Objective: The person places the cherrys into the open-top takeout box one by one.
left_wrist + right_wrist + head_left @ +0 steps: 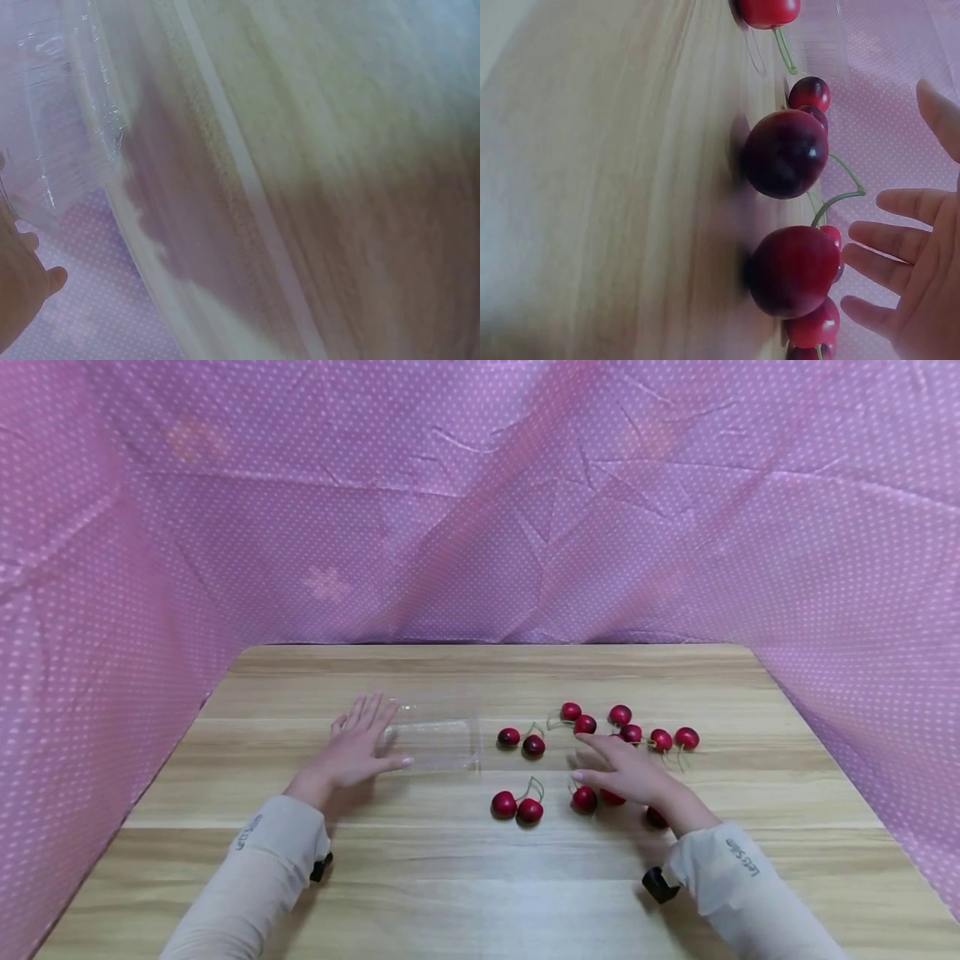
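My left hand (351, 755) is at the left side of a clear plastic box (476, 745), with fingers straight and thumb spread along its near edge. In the left wrist view the box (52, 112) shows above the hand (22, 289). My right hand (633, 774) hovers over a spread of red cherries, fingers extended and holding nothing. A pair of cherries joined by a green stem (530, 812) lies to its left. In the right wrist view, two dark red cherries (791, 271) lie close to the fingertips (859, 307). Some cherries are partly hidden beneath the right hand.
Behind the right hand lie several more cherries (619, 716), paired by stems. Another pair (533, 746) sits just right of the box. The light wooden table (450, 893) ends at a pink dotted cloth (480, 527) hanging on the back and sides.
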Demonstrator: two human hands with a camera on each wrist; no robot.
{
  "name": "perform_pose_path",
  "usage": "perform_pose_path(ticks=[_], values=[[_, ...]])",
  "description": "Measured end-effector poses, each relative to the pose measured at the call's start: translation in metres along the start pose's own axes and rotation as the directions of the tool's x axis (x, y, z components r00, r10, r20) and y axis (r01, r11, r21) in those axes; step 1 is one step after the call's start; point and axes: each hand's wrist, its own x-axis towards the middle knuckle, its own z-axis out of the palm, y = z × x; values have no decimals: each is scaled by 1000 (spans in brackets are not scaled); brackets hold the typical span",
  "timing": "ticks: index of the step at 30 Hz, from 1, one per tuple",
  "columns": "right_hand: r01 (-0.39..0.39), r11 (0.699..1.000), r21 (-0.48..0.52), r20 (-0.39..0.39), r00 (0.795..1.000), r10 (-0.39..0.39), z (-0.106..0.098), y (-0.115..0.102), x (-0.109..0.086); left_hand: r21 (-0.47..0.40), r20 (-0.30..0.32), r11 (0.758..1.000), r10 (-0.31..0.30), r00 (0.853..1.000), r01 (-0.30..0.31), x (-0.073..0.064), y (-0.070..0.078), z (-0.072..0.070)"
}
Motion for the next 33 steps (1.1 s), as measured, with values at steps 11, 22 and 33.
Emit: perform_pose_path(ticks=[11,22,33], values=[[-55,982,183,69,997,43,2,4,3,5,14,1000,-7,1000,7,-1,0,1],[-120,944,306,102,990,92,4,18,6,2,11,1000,5,1000,-5,-1,0,2],[-128,888,442,163,985,61,1,20,8,13,-2,1000,16,1000,-16,0,1,7]])
